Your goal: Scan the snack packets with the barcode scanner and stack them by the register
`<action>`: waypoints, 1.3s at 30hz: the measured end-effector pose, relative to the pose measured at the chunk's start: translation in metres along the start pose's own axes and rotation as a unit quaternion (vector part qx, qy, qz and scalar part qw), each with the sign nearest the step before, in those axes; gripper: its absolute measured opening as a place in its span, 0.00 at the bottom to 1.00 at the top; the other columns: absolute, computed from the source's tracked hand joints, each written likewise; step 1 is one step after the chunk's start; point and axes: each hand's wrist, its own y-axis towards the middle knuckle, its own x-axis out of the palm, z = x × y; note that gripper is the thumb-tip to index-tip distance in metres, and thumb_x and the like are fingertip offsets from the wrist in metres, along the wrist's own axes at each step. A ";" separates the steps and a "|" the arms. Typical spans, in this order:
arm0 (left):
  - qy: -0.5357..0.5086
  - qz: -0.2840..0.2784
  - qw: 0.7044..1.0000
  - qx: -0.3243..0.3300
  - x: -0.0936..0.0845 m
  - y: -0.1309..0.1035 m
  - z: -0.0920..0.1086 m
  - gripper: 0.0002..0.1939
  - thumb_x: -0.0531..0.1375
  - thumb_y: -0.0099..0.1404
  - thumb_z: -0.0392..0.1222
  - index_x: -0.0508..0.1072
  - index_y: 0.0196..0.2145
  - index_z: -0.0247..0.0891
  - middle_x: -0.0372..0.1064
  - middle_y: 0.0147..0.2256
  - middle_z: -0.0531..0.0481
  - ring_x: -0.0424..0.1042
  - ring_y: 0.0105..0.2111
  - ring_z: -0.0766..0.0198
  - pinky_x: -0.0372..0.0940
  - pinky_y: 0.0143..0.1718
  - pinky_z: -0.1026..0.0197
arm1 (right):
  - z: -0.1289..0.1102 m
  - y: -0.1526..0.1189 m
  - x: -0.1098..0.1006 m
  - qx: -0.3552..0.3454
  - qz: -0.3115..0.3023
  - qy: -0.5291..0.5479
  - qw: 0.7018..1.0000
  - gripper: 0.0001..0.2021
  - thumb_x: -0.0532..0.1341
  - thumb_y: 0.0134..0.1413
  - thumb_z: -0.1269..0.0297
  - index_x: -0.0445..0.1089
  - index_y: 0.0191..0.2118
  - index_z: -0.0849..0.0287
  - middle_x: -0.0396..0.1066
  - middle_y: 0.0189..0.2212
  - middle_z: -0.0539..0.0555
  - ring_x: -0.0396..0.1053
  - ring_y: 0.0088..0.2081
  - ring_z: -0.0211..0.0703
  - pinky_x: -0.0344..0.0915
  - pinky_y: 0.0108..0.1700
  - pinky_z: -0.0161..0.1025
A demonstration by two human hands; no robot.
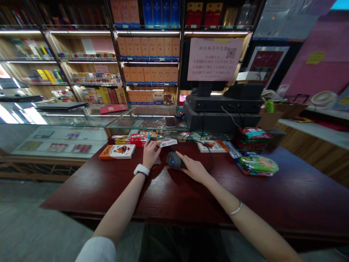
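Note:
My left hand (152, 152), with a white watch on the wrist, pinches the near end of a small box. The box's white side (168, 143) carries a barcode and faces me. A small bit of blue shows just above the fingers; I cannot make out what it is. In my right hand (195, 169) is a dark barcode scanner (173, 160) with a blue light on top. The fingers wrap around its handle, and its head lies just below the box. Left of my left hand, an orange and white box (117, 151) lies on the dark red wooden table (163, 193).
Red packets (137, 139) lie behind my left hand. Another orange and white box (212, 146), green packets (258, 165) and stacked red packets (252, 140) are at the right. A cable crosses beside the scanner. Behind stand a glass counter (147, 125) and a cash register (223, 109).

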 end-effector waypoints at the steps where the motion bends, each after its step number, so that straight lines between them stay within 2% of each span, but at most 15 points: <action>1: -0.001 -0.002 1.000 0.001 0.000 0.000 -0.001 0.07 0.59 0.65 0.39 0.74 0.41 0.44 0.73 0.34 0.52 0.74 0.39 0.60 0.57 0.61 0.47 | -0.001 0.001 0.002 -0.002 -0.003 -0.023 1.000 0.39 0.59 0.60 0.62 0.37 0.70 0.46 0.68 0.52 0.57 0.70 0.52 0.52 0.70 0.45 0.44; 6: 0.002 -0.009 1.000 0.010 0.004 -0.002 -0.003 0.07 0.59 0.65 0.39 0.74 0.41 0.43 0.73 0.34 0.52 0.74 0.39 0.60 0.56 0.61 0.47 | -0.003 0.002 0.009 -0.023 -0.009 -0.097 0.995 0.38 0.60 0.61 0.60 0.39 0.70 0.46 0.68 0.49 0.57 0.70 0.47 0.52 0.69 0.44 0.44; 10: 0.003 -0.008 1.000 0.015 0.005 -0.002 -0.002 0.06 0.59 0.65 0.39 0.74 0.40 0.43 0.73 0.34 0.52 0.74 0.39 0.60 0.57 0.61 0.47 | -0.002 0.001 0.013 -0.044 -0.014 -0.098 0.994 0.37 0.60 0.61 0.61 0.40 0.70 0.49 0.69 0.50 0.58 0.70 0.46 0.52 0.67 0.48 0.47; 14: -0.003 -0.015 1.000 0.005 0.002 -0.001 0.000 0.07 0.58 0.65 0.39 0.73 0.41 0.43 0.74 0.35 0.51 0.74 0.39 0.59 0.57 0.61 0.47 | -0.001 -0.001 0.010 -0.056 -0.034 -0.043 0.997 0.38 0.59 0.58 0.66 0.41 0.70 0.48 0.67 0.53 0.58 0.70 0.49 0.51 0.65 0.51 0.48; 18: -0.003 0.001 1.000 -0.017 -0.002 0.000 0.002 0.07 0.58 0.65 0.38 0.72 0.42 0.43 0.75 0.37 0.50 0.74 0.41 0.58 0.57 0.61 0.47 | 0.007 -0.001 0.007 -0.089 -0.021 0.091 0.992 0.40 0.57 0.50 0.73 0.46 0.69 0.49 0.63 0.59 0.58 0.66 0.55 0.52 0.62 0.57 0.52; 20: -0.001 0.015 1.000 -0.021 -0.005 0.001 0.003 0.07 0.58 0.65 0.38 0.72 0.42 0.43 0.75 0.38 0.50 0.74 0.42 0.58 0.57 0.61 0.46 | 0.013 0.001 0.007 -0.096 0.014 0.174 0.980 0.39 0.55 0.47 0.75 0.50 0.67 0.50 0.63 0.59 0.57 0.65 0.56 0.49 0.61 0.59 0.51; 22: -0.001 0.018 1.000 -0.011 -0.008 0.003 0.005 0.08 0.57 0.66 0.37 0.71 0.42 0.43 0.75 0.39 0.50 0.74 0.43 0.58 0.56 0.62 0.46 | 0.019 0.005 0.010 -0.081 0.080 0.224 0.968 0.36 0.54 0.48 0.75 0.53 0.66 0.51 0.64 0.58 0.57 0.66 0.55 0.47 0.61 0.60 0.50; 25: -0.007 0.014 1.000 0.015 -0.012 0.005 0.014 0.08 0.55 0.67 0.35 0.71 0.42 0.43 0.75 0.39 0.50 0.74 0.42 0.59 0.55 0.63 0.47 | 0.028 0.011 0.012 -0.034 0.191 0.223 0.955 0.32 0.56 0.53 0.70 0.54 0.65 0.52 0.63 0.59 0.59 0.64 0.57 0.49 0.59 0.62 0.53; 27: -0.018 0.018 0.999 0.033 -0.015 0.006 0.022 0.08 0.55 0.67 0.35 0.71 0.42 0.43 0.76 0.39 0.51 0.74 0.41 0.61 0.55 0.63 0.47 | 0.034 0.014 0.012 -0.014 0.239 0.208 0.949 0.31 0.56 0.55 0.67 0.53 0.66 0.53 0.60 0.61 0.60 0.60 0.61 0.50 0.57 0.63 0.54; 30: -0.038 0.022 0.997 0.060 -0.018 0.007 0.037 0.08 0.55 0.67 0.36 0.72 0.42 0.43 0.76 0.38 0.52 0.75 0.39 0.62 0.53 0.64 0.46 | 0.042 0.016 0.009 0.002 0.275 0.184 0.944 0.30 0.55 0.57 0.65 0.54 0.66 0.53 0.59 0.63 0.58 0.57 0.64 0.49 0.54 0.65 0.54; 33: -0.050 0.017 0.996 0.076 -0.020 0.006 0.051 0.08 0.55 0.68 0.37 0.73 0.41 0.44 0.76 0.36 0.53 0.75 0.38 0.63 0.53 0.65 0.46 | 0.048 0.015 0.006 0.011 0.295 0.160 0.942 0.26 0.54 0.59 0.64 0.58 0.64 0.53 0.62 0.62 0.57 0.57 0.64 0.47 0.51 0.67 0.54; 39: -0.079 0.017 0.991 0.103 -0.020 0.004 0.061 0.08 0.55 0.68 0.39 0.73 0.42 0.43 0.76 0.36 0.53 0.74 0.37 0.64 0.56 0.63 0.47 | 0.053 0.012 0.004 -0.002 0.349 0.145 0.926 0.22 0.52 0.61 0.68 0.64 0.60 0.54 0.68 0.58 0.56 0.63 0.61 0.45 0.56 0.65 0.51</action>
